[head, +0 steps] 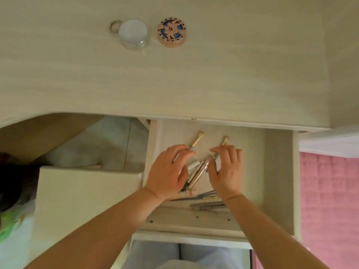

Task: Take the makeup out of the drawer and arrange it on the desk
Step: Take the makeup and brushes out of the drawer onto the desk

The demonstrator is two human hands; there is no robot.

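The drawer [252,152] stands pulled out under the desk [174,78]. Both my hands are inside it, cupped around a bundle of makeup sticks [198,170] that lies slanted between them. My left hand [167,171] curls over the bundle's left side, its fingertips on a gold-handled brush [197,140]. My right hand [228,169] closes on the bundle's upper end with thumb and fingers, beside a second brush [224,141]. Several grey pencils [207,205] lie loose near the drawer's front. A clear jar with a white lid [134,33] and a round patterned compact [172,32] stand on the desk.
A small metal ring [114,26] lies left of the jar. A white box-like piece [87,195] sits left of the drawer, under the desk opening. A pink quilted cover [328,200] fills the right edge. My legs [174,255] are below the drawer front.
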